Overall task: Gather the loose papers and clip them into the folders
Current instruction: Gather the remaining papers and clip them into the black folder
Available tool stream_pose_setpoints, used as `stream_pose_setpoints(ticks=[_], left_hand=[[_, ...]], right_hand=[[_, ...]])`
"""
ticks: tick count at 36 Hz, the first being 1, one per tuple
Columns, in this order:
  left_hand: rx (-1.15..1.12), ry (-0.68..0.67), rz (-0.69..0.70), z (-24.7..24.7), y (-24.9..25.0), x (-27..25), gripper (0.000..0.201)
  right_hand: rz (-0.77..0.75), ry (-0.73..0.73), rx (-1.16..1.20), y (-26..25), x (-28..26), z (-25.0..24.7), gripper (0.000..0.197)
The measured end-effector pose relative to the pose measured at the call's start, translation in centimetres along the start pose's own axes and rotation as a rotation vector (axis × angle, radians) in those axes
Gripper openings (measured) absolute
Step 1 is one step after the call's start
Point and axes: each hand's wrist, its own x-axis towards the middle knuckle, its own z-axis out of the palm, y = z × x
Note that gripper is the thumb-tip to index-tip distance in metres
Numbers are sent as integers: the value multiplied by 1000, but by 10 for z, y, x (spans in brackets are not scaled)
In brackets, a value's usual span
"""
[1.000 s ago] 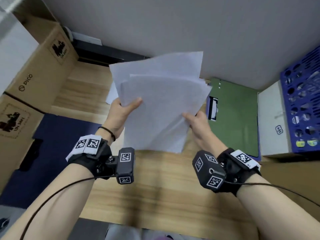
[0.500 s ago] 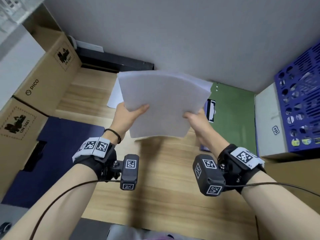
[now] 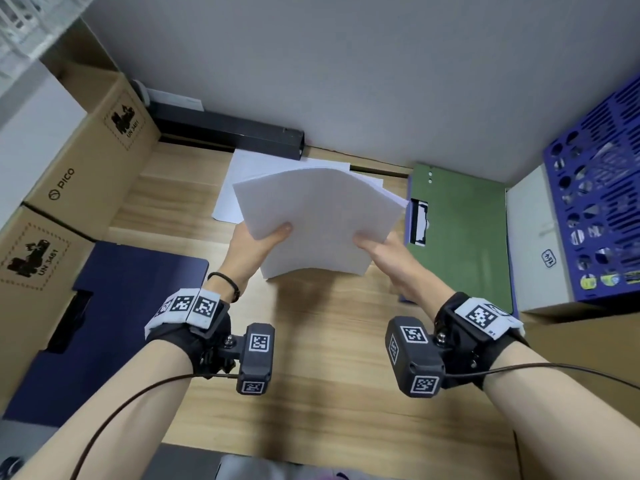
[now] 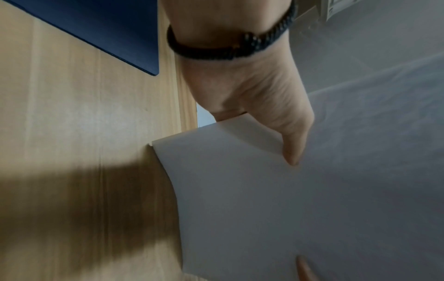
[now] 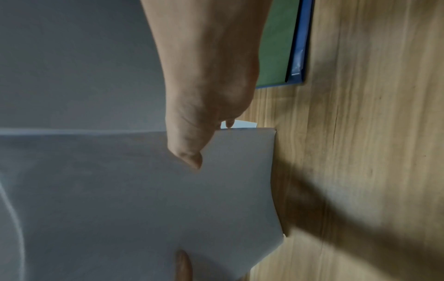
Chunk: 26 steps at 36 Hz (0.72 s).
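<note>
A stack of white papers (image 3: 318, 220) is held between both hands, tilted, with its near edge down by the wooden desk (image 3: 329, 358). My left hand (image 3: 258, 242) grips the left side, thumb on top; the same grip shows in the left wrist view on the stack of papers (image 4: 288, 199). My right hand (image 3: 382, 251) grips the right side, thumb on top of the stack of papers (image 5: 144, 190). More loose sheets (image 3: 239, 178) lie flat behind the stack. A green folder (image 3: 460, 230) with a black clip (image 3: 419, 221) lies on a blue folder to the right. A dark blue folder (image 3: 114, 306) lies at the left.
Cardboard boxes (image 3: 79, 181) are stacked along the left. A black bar (image 3: 225, 133) runs along the grey wall at the back. At the right a white box (image 3: 536, 244) stands beside a blue perforated organiser (image 3: 599, 209).
The fanned sheets have been squared into one even stack. Both hands have lowered it and moved it away from me toward the desk.
</note>
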Motion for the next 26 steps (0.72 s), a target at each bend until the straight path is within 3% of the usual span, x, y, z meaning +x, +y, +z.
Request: stream_pose_setpoints(ticks=[4,8,11,14,20,21,23,26], left_hand=[[34,17,-41,3,-5,6,23],[87,-52,-83,6,-7,15,22],[102,-127,-135,5,-12,21,18],[148,-175,-226,1,-24,27,19],[255,-126,-400,-27,-57,31,35],[259,-129,-437,-31,-60,31,34],[281,-139,-499,-42,-68,30,32],[347,-144,-551,-62,-77,28,28]], right_hand=[[63,99,-86,6,10,1,18],[117,277,-121,10,20,-2,17],[171,271,-172,17,26,-7,25],[287,229,-236,26,34,-5,18],[443,-80,-295,40,48,14,10],[429,-124,-284,42,51,15,16],[399,-100,-285,44,61,19,35],[313,37,-346,41,80,25,45]])
